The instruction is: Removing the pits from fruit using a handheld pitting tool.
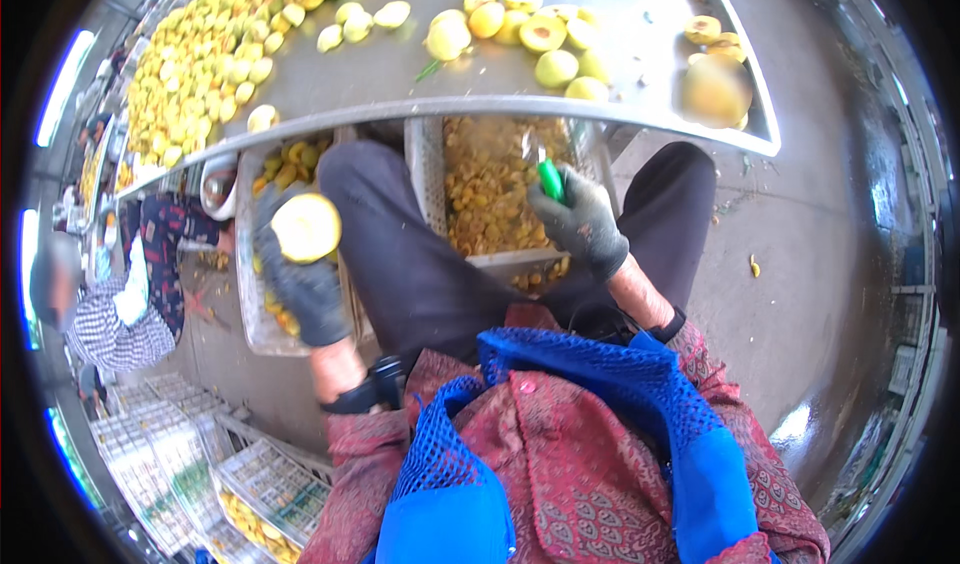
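Note:
A pale yellow peach piece (306, 228) rests in my left hand (304, 290), which wears a dark glove and is above a crate of whole-looking yellow fruit (296, 163). My right hand (583, 219), in a grey glove, grips the green handle of a small pitting tool (551, 180). The tool's metal tip points away from me and is blurred, so its shape cannot be told. Below it, between my knees, a plastic crate (427, 178) holds many small brownish-yellow fruit scraps (491, 219).
Over my knees runs a raised-rim metal table (360, 88) with peach halves (544, 33) and a large heap of fruit (217, 61). A blurred fruit (716, 91) shows at its right corner. At left are a person (124, 301) and stacked crates (161, 459).

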`<state>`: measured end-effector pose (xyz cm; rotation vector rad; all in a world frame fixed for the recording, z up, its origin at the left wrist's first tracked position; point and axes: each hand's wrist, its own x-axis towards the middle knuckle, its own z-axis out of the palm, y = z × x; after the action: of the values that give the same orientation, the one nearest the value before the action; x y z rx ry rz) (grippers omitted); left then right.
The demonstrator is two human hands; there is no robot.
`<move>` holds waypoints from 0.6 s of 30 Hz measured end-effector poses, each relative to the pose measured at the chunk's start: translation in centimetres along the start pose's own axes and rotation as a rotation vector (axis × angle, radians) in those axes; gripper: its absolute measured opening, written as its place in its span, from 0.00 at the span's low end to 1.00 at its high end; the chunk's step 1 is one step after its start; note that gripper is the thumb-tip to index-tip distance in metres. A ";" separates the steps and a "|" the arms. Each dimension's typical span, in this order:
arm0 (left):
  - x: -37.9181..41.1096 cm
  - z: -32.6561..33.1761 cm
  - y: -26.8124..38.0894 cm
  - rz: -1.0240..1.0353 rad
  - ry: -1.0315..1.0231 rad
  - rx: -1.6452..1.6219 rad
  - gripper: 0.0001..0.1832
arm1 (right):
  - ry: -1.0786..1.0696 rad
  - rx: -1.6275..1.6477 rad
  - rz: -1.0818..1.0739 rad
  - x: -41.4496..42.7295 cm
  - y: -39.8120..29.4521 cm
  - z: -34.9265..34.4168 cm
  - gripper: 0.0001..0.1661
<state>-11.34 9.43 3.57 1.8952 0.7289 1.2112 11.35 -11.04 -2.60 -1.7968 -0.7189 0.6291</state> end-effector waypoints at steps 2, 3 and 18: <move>2.3 -3.5 -1.3 -0.004 0.129 0.104 0.19 | 0.024 -0.329 -0.047 0.1 3.8 -1.3 0.22; 3.4 -3.2 -0.9 0.010 0.220 0.347 0.19 | 0.047 -0.329 -0.042 0.0 4.8 -1.5 0.22; 12.4 30.4 -2.1 0.773 -1.175 0.447 0.30 | -0.094 -0.416 0.077 0.0 6.5 -1.5 0.29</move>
<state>21.30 11.40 -0.19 2.8737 -0.4591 0.0842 13.60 -13.71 -8.26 -2.1959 -0.8964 0.6527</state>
